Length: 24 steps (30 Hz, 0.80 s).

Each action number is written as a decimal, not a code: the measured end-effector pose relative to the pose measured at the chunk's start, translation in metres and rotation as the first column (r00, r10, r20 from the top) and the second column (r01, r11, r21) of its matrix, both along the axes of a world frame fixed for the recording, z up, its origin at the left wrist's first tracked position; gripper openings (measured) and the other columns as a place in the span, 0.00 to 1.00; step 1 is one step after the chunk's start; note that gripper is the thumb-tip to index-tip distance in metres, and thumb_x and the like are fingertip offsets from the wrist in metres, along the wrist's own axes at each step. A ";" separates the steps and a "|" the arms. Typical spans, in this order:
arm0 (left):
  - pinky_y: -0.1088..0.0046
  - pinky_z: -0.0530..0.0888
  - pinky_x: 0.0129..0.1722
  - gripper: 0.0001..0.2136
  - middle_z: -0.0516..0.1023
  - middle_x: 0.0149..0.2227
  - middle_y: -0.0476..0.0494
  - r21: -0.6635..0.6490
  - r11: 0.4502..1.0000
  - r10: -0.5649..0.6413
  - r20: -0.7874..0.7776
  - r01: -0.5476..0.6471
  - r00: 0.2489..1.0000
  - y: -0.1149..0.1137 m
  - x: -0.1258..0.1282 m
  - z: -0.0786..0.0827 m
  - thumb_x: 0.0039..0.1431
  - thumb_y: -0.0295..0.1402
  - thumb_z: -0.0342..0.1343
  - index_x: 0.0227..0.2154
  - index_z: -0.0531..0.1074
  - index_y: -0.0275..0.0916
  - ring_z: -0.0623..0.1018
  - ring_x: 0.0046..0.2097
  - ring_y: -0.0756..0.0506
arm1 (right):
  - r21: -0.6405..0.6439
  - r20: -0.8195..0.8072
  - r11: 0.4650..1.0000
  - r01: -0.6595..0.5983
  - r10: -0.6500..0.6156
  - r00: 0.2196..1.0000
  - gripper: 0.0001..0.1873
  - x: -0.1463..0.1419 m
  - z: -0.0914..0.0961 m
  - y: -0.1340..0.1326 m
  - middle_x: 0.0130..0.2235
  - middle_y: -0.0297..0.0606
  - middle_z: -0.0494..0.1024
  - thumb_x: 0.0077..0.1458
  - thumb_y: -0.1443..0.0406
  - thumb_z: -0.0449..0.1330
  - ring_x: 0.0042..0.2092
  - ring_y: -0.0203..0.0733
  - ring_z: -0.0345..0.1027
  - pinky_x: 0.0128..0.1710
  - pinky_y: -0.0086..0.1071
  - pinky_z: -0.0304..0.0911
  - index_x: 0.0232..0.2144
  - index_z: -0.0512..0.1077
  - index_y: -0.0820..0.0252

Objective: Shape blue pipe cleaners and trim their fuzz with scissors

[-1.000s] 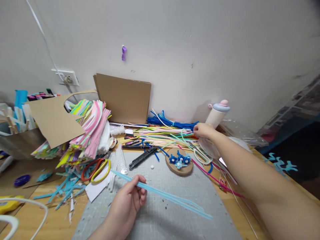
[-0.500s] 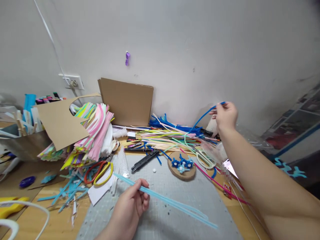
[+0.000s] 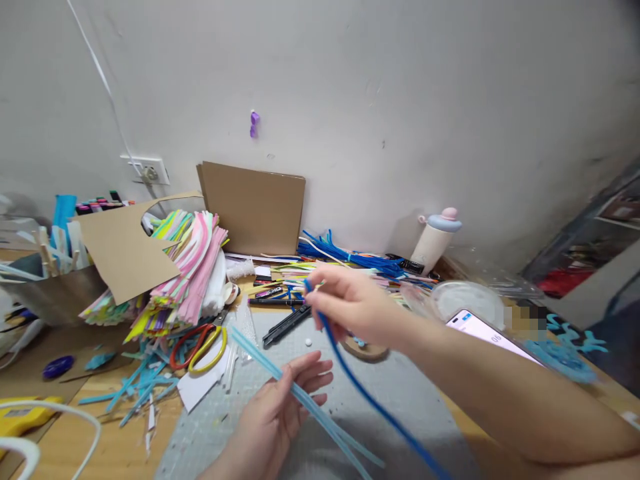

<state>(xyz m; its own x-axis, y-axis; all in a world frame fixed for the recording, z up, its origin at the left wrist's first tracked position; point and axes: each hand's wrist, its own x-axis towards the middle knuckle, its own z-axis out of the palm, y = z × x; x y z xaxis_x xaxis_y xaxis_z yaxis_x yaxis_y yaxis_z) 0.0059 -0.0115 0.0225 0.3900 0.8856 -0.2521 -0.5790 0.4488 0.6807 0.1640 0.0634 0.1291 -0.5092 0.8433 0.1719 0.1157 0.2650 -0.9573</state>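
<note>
My right hand [image 3: 350, 303] pinches the top end of a dark blue pipe cleaner [image 3: 370, 400], which runs down and to the right over the grey cutting mat [image 3: 210, 427]. Just below, my left hand [image 3: 285, 407] lies palm up with its fingers spread, and a bundle of light blue pipe cleaners [image 3: 300, 397] rests across them. The two hands are close together above the mat. Behind my right hand a round wooden disc [image 3: 367, 350] shows only in part.
A heap of coloured pipe cleaners [image 3: 345, 263], a black utility knife [image 3: 287, 323], red and yellow scissors [image 3: 197, 343], pastel strips [image 3: 190, 267], cardboard [image 3: 253, 203], a bottle [image 3: 435, 240], and a phone [image 3: 487, 333] at right crowd the wooden table.
My right hand has come down from the back right to above the mat, bringing the dark blue pipe cleaner. My left hand has opened its fingers under the light blue bundle.
</note>
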 end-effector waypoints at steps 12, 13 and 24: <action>0.81 0.53 0.17 0.08 0.45 0.14 0.60 -0.138 0.990 0.021 0.133 -0.003 0.991 0.003 -0.003 -0.012 0.55 0.36 0.56 0.29 0.70 0.34 0.48 0.16 0.57 | 0.133 0.269 0.944 0.301 -0.326 0.906 0.14 0.024 -0.073 0.085 0.36 0.35 0.74 0.57 0.64 0.45 0.32 0.35 0.71 0.26 0.26 0.65 0.44 0.64 0.57; 0.81 0.50 0.16 0.09 0.43 0.14 0.60 -0.153 0.988 0.035 0.140 -0.013 0.990 0.004 -0.005 -0.013 0.56 0.36 0.55 0.29 0.70 0.34 0.45 0.16 0.57 | 0.161 0.316 0.931 0.327 -0.363 0.877 0.12 0.037 -0.075 0.097 0.34 0.34 0.75 0.56 0.67 0.47 0.34 0.36 0.70 0.30 0.27 0.65 0.40 0.67 0.58; 0.79 0.53 0.18 0.12 0.49 0.14 0.58 -0.158 0.983 0.118 0.167 -0.091 0.979 0.009 -0.007 -0.011 0.61 0.35 0.48 0.30 0.71 0.32 0.50 0.16 0.57 | 0.251 0.726 0.943 0.220 -0.333 0.601 0.15 0.081 -0.111 0.166 0.49 0.42 0.69 0.59 0.62 0.54 0.46 0.43 0.66 0.45 0.43 0.65 0.47 0.66 0.61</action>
<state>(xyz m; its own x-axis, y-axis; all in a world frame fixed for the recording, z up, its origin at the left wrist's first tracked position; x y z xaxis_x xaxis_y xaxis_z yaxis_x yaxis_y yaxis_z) -0.0008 -0.0024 0.0118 0.3472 0.8816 -0.3197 -0.7324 0.4679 0.4946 0.2447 0.2297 0.0184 -0.2528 0.9663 -0.0481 0.8631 0.2027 -0.4626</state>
